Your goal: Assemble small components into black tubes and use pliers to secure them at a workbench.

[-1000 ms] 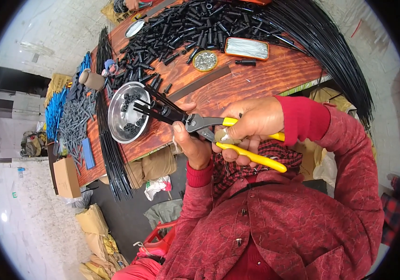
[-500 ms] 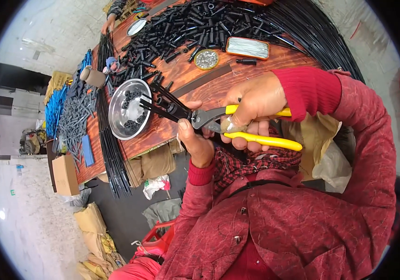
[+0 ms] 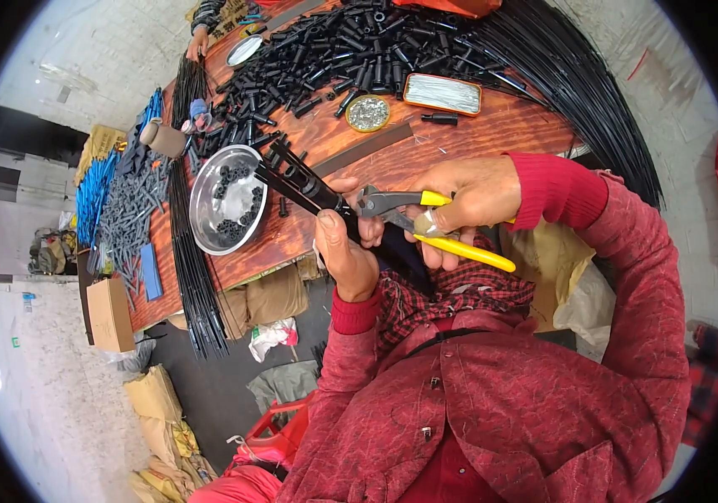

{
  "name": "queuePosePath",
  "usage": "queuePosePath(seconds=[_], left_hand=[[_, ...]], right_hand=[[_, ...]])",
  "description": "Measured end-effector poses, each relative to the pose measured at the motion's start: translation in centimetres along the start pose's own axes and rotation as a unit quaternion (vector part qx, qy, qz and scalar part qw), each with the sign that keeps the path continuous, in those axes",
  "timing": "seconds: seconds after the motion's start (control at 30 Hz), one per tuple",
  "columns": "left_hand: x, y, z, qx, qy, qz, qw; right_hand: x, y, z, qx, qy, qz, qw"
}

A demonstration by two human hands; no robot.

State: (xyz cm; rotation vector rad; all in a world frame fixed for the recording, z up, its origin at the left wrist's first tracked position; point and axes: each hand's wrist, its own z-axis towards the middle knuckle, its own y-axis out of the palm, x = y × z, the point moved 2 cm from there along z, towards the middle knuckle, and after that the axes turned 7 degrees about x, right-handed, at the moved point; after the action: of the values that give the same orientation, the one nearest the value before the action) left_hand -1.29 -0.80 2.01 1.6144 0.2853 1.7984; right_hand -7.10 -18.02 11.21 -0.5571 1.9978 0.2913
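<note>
L hand (image 3: 349, 260) has its fingers pinching a bundle of black rods w/ a black sleeve (image 3: 300, 186), held up over the near edge of the bench (image 3: 518, 130), tips pointing at the clear bowl (image 3: 197, 205) of black rings. R hand (image 3: 476, 201) has its fingers wrapped round yellow-handled nippers (image 3: 392, 200), handles apart, head right by the L fingers; can't tell if it's touching the rods tbh. Behind: dish of silver bits (image 3: 368, 112), tray of silver pins (image 3: 443, 93), big pile of blk tube parts (image 3: 334, 46). Co-worker's hand (image 3: 198, 42) is at the far L edge, fingers too small to read.
</note>
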Motion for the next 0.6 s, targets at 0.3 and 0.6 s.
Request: queuePosePath(seconds=[0.3,0.6], left_hand=[[-0.2,0.1,0.0,-0.035,-0.008,0.000,0.999],[-0.6,-0.3,-0.2,-0.018,-0.010,-0.005,1.000]], right_hand=[[-0.2,-0.4,-0.1,0.020,-0.051,-0.059,0.997],[-0.4,-0.3,-0.2,0.027,-0.035,-0.057,0.997]])
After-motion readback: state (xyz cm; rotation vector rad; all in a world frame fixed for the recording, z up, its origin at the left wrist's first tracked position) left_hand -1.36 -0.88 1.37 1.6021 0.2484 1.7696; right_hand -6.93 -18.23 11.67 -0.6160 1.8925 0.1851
